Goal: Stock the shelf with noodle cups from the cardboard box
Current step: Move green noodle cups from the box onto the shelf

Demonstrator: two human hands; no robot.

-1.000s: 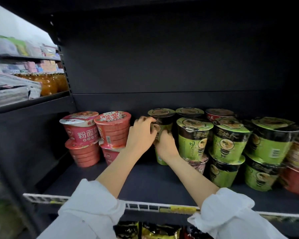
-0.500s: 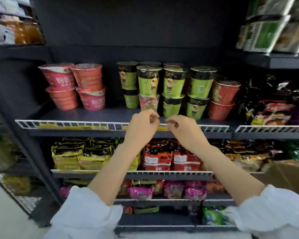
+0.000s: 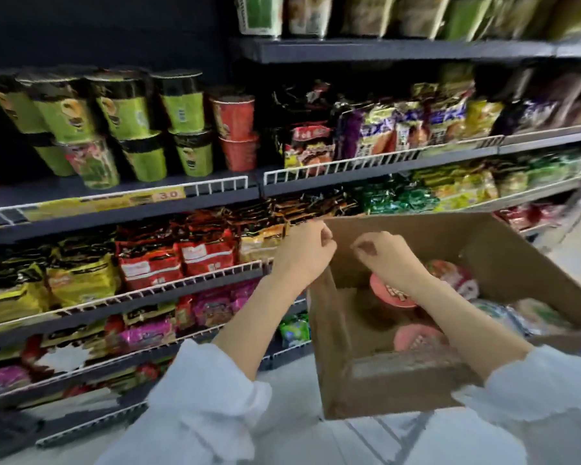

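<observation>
An open cardboard box (image 3: 524,263) sits at the lower right, with several noodle cups inside; a pink-lidded cup (image 3: 391,295) shows under my right wrist. My left hand (image 3: 304,255) hovers at the box's left rim, fingers loosely curled, holding nothing. Over the box's inside, my right hand (image 3: 388,260) is also loosely curled and holds nothing. On the dark shelf (image 3: 121,209) at upper left stand stacked green noodle cups (image 3: 121,112) and red cups (image 3: 235,129).
Shelves with white wire fronts carry packets of noodles and snacks: red bags (image 3: 178,256), yellow bags (image 3: 47,283), green packets (image 3: 399,199). A higher shelf (image 3: 383,50) runs along the top right. Pale floor lies below the box.
Both hands let go of the green cup on the shelf, drew back and swung right and down to the cardboard box. My view turned from the shelf to the box.
</observation>
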